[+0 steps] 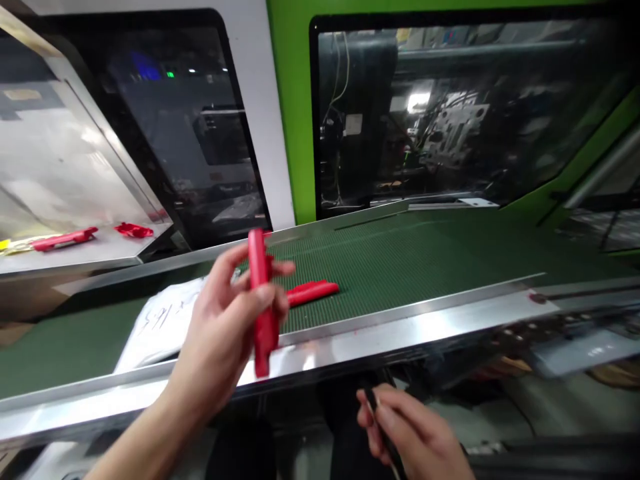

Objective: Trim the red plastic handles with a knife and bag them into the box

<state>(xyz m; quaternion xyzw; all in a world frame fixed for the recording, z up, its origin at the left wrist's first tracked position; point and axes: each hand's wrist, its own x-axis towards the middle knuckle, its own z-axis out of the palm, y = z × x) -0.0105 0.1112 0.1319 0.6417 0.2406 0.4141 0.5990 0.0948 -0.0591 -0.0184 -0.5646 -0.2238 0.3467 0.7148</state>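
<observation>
My left hand [225, 313] is closed around a long red plastic part [260, 293], held upright above the near rail of a conveyor. Behind my fingers, a second red plastic piece [315, 291] lies on the green ribbed belt [400, 260]. Lower right, in front of the conveyor, my right hand [405, 427] pinches a thin dark tool [383, 427]. Its tip and full shape are partly hidden by the fingers, so its kind is unclear. The two hands are well apart.
A white bag with handwriting [165, 320] lies on the belt at left. Metal rails [400, 333] edge the conveyor. More red parts [65, 239] lie on a shelf [100, 257] at far left. Behind stands a green machine [293, 100] with dark windows.
</observation>
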